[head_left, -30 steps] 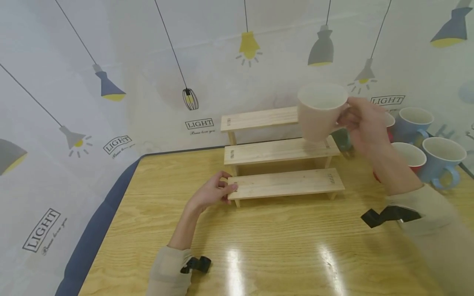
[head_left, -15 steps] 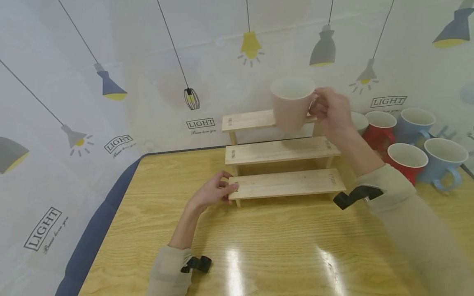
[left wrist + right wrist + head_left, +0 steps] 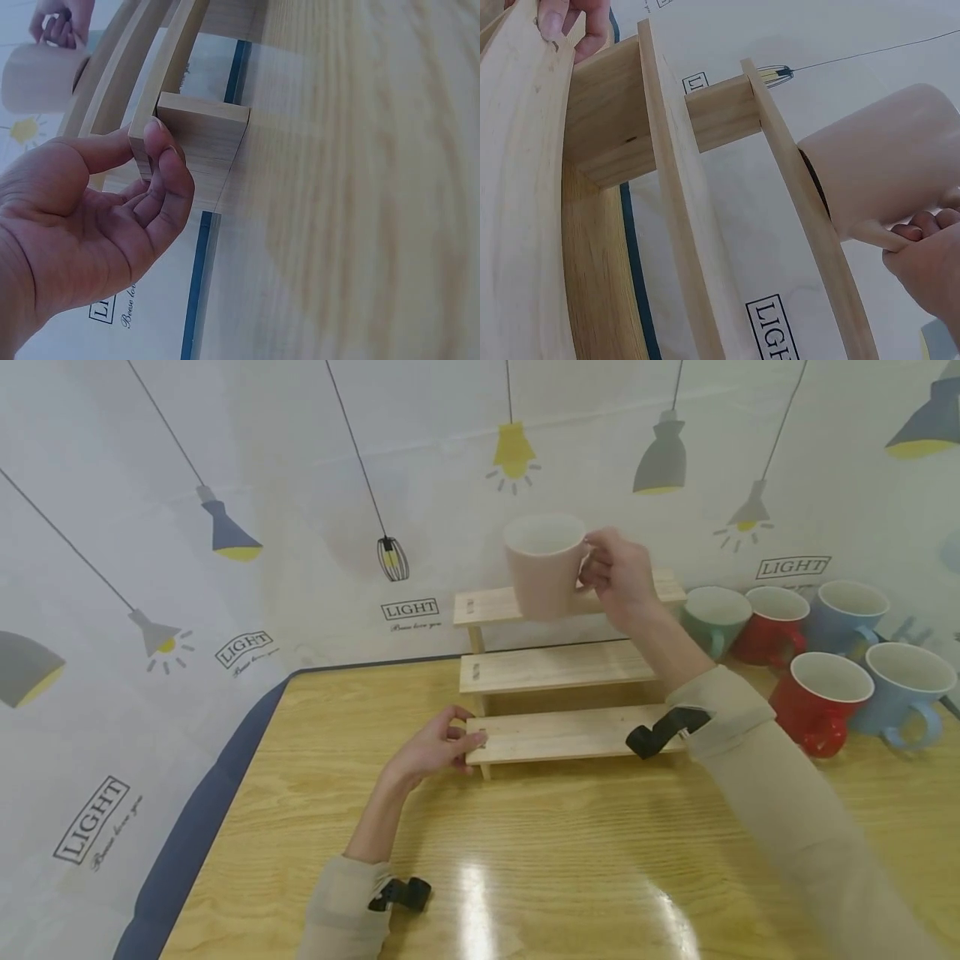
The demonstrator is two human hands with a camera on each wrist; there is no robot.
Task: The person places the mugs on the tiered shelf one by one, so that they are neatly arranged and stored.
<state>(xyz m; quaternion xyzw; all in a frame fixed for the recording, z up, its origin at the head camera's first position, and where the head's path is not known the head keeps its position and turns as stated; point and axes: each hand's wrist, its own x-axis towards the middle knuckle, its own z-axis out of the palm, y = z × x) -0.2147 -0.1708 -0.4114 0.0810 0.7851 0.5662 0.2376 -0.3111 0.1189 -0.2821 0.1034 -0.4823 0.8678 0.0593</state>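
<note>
A pale pink mug (image 3: 546, 572) with a white inside is upright at the top step of a three-step wooden rack (image 3: 562, 735). My right hand (image 3: 618, 578) pinches its handle from the right. In the right wrist view the base of the mug (image 3: 892, 157) is right at the top board's edge, slightly tilted against it. My left hand (image 3: 435, 745) grips the left end of the lowest board, thumb on top and fingers beneath. The left wrist view shows these fingertips (image 3: 171, 161) curled round the board's end.
Right of the rack stand a green mug (image 3: 716, 610), two red mugs (image 3: 821, 693) and two blue mugs (image 3: 903, 685). A white sheet (image 3: 337, 468) printed with lamps hangs behind the wooden table (image 3: 337, 727).
The right hand has carried the pink mug leftward and away from me, to the top board. The left hand has kept its grip on the lowest board.
</note>
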